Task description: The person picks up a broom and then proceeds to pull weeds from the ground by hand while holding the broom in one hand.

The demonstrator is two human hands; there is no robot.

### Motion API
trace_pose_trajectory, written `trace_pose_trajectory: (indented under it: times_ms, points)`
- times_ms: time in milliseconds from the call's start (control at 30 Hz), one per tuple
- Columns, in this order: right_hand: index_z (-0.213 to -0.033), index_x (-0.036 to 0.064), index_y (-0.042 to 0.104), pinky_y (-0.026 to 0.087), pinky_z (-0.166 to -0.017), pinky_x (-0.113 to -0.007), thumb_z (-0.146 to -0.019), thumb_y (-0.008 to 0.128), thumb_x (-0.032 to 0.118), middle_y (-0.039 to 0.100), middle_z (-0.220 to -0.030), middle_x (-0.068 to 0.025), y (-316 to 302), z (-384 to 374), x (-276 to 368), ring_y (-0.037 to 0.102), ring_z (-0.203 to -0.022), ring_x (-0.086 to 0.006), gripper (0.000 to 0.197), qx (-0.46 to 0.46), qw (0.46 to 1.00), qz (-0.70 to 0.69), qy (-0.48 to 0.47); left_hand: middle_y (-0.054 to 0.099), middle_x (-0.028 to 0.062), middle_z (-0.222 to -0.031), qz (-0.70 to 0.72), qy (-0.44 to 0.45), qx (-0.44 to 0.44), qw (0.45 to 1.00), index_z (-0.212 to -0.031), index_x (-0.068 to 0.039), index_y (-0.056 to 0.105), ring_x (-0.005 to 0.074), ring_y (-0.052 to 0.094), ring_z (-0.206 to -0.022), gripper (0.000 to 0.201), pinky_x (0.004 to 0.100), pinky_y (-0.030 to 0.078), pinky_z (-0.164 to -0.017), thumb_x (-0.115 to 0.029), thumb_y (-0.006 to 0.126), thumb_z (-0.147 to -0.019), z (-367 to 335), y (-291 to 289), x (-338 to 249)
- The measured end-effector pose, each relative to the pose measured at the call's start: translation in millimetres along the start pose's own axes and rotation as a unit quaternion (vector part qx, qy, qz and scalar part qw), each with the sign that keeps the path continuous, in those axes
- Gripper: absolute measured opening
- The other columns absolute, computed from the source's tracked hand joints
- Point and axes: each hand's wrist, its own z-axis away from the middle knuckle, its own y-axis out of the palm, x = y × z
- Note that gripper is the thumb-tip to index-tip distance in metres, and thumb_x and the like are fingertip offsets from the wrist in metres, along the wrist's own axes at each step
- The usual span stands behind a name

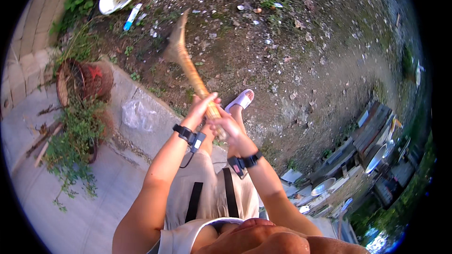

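Both hands (214,113) gripping broom (186,61), dirt ground (292,66)

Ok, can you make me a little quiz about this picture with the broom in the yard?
1. True or false: both hands grip the broom handle.
2. What lies on the concrete beside the tipped red pot? A) a crumpled clear plastic bag B) a shovel C) a ball
3. Fill in: the foot on the dirt wears a white ____.

Key:
1. True. The left hand and the right hand both close round the handle, left a little higher.
2. A, the plastic bag.
3. Sandal.
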Motion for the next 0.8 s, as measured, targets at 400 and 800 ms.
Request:
trace_pose_trajectory:
  times_ms: [400, 800]
  points:
    - [-0.12, 0.0076, 0.043, 0.045, -0.045, -0.023, -0.079, 0.053, -0.002, 0.055, -0.082, -0.0059, -173.7, 81.0, 104.4, 0.054, -0.059, -0.0111, 0.043, -0.11, 0.965, -0.179, -0.154, 0.062, 0.0089, -0.084, -0.205, -0.103, 0.183, 0.956, -0.098, 0.001, 0.051, 0.0189, 0.064, -0.075, 0.026, 0.0304, 0.055, -0.067, -0.014, 0.065, -0.082, -95.6, 265.5, 47.9]
    - [-0.148, 0.0107, 0.017, 0.051, -0.071, -0.028, -0.069, 0.054, -0.007, 0.045, -0.126, -0.0135, -170.8, 116.5, 91.3, 0.055, -0.1, -0.0201, 0.088, -0.124, 0.966, 0.044, -0.221, 0.061, 0.01, -0.084, -0.127, -0.057, 0.105, 0.985, -0.101, -0.002, 0.048, 0.0197, 0.064, -0.081, 0.021, 0.0343, 0.057, -0.073, -0.011, 0.06, -0.086, -33.3, 264.5, 49.4]
